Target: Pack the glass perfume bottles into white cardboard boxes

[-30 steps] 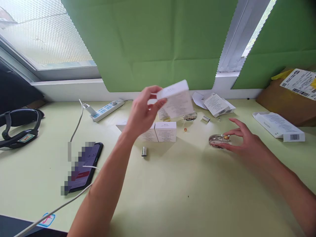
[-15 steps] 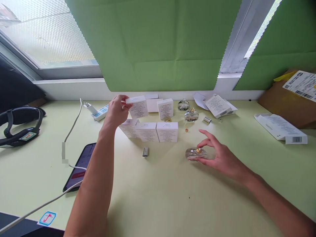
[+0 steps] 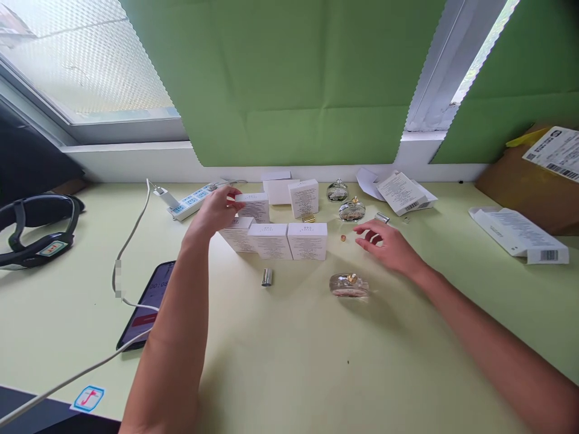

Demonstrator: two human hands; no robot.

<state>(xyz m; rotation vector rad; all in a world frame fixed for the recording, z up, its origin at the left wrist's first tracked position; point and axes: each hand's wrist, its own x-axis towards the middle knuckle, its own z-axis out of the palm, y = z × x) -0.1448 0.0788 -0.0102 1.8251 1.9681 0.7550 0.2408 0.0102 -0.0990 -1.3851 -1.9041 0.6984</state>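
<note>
My left hand (image 3: pixel 219 211) grips the left edge of a white printed box (image 3: pixel 256 208), which stands low behind a front row of similar white boxes (image 3: pixel 307 242). My right hand (image 3: pixel 384 243) holds nothing; its fingers are bent and apart, hovering by a small copper-coloured ring (image 3: pixel 343 238). Nearer to me is a clear oval perfume bottle (image 3: pixel 339 286) with a gold neck, untouched. Two more glass perfume bottles, one at the back (image 3: pixel 337 191) and one in front of it (image 3: pixel 351 211), stand beyond my right hand. A silver cap (image 3: pixel 266 277) lies before the boxes.
A gold cap (image 3: pixel 308 218) lies behind the front row; another silver cap (image 3: pixel 382 217) is beyond my right hand. Opened cartons (image 3: pixel 402 193) lie back right, near a cardboard box (image 3: pixel 520 187). Leftward are a phone (image 3: pixel 151 301), white cable, power strip (image 3: pixel 194 202) and black headset (image 3: pixel 36 232).
My right hand has let go of the perfume bottle and moved up and away toward the copper ring. The bottle sits slightly further left. My left hand has lowered its white box.
</note>
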